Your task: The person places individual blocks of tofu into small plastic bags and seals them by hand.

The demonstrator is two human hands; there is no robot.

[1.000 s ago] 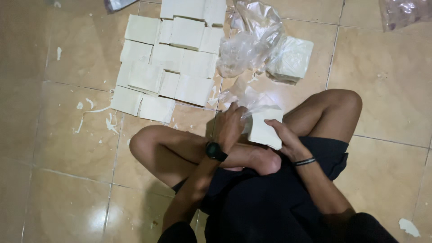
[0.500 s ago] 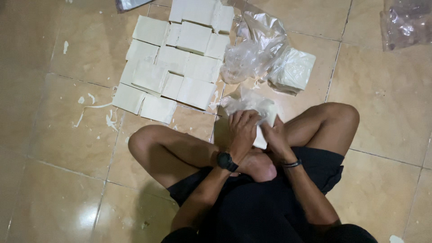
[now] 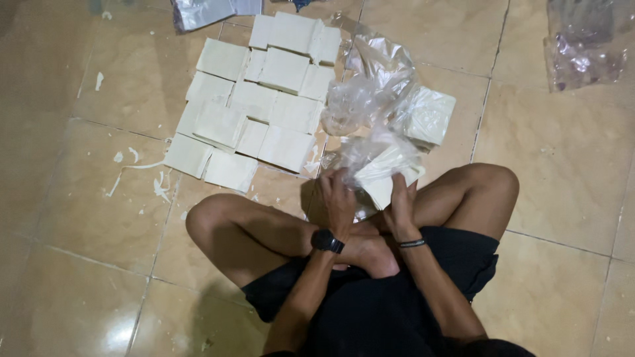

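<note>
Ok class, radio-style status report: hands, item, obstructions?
Both hands, left hand and right hand, gripping white block in clear bag. Bare blocks lie apart. Nothing obstructing.

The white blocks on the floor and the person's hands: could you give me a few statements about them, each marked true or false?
1. Both hands, left hand and right hand, hold a white block wrapped in a clear plastic bag. True.
2. The white blocks lie on a wooden table. False: they lie on the tiled floor.
3. The person sits cross-legged. True.
4. The left wrist is bare. False: it wears a black watch.
</note>
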